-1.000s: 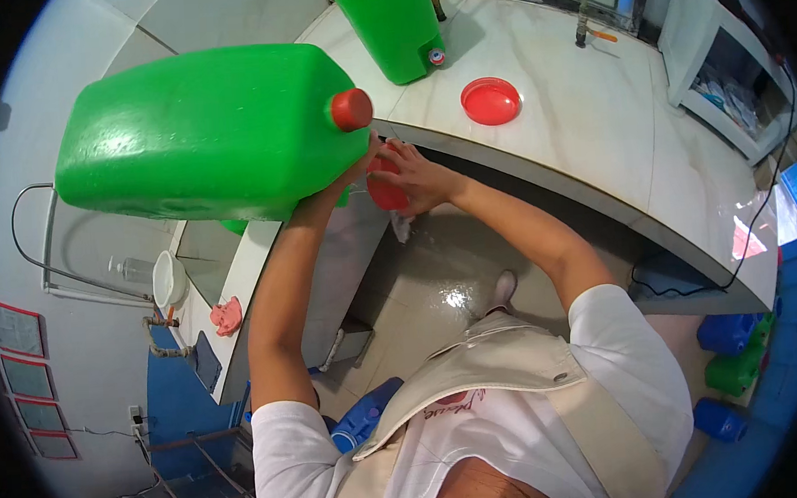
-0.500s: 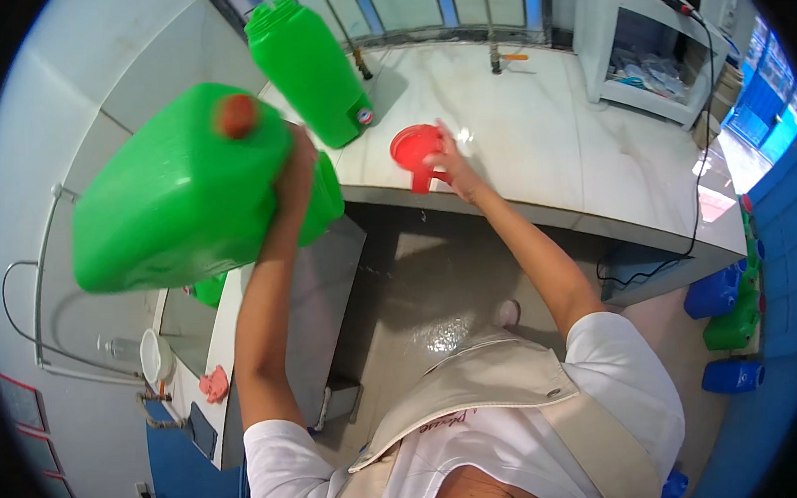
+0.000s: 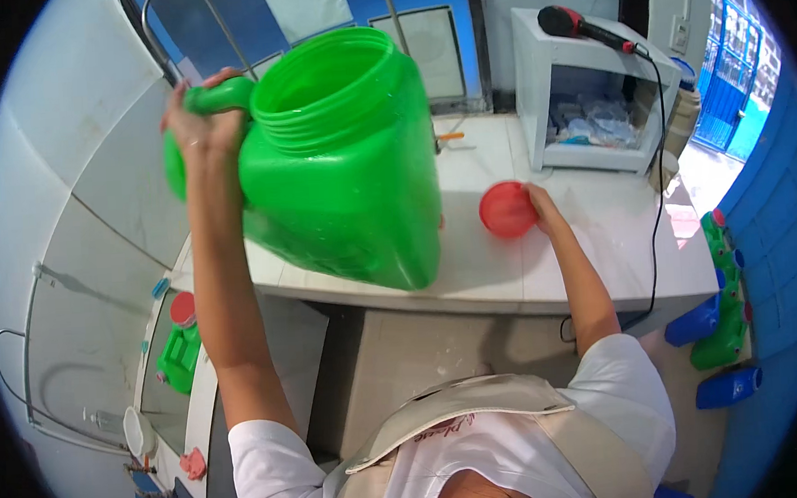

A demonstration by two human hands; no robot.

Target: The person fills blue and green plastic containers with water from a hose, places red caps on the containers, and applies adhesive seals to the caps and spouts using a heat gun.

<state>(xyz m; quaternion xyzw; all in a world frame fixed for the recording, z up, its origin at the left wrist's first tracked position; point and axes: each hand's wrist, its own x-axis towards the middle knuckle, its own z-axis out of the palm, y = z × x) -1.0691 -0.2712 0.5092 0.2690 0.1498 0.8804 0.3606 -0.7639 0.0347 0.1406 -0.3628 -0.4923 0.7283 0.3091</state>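
My left hand (image 3: 207, 119) is closed around the handle of a big green jug (image 3: 351, 197) and holds it up over the bench edge. The jug stands slightly tilted, its wide threaded mouth uncovered and facing up. Out to the right, the fingers of my right hand (image 3: 543, 207) grip the rim of a red round lid-like piece (image 3: 507, 209), partly blurred, above the white tiled bench (image 3: 588, 248). The bench area behind the jug is hidden.
A white open cabinet (image 3: 579, 86) holds clear plastic items, with a black-and-red corded tool (image 3: 585, 30) on top. A smaller green jug with a red lid (image 3: 178, 351) sits at left, near a white bowl (image 3: 139, 432). Blue containers (image 3: 728, 388) stand on the floor at right.
The jug in my left hand has swung from tipped on its side to nearly upright, moving right. My right hand has moved right with the red piece. The view has shifted.
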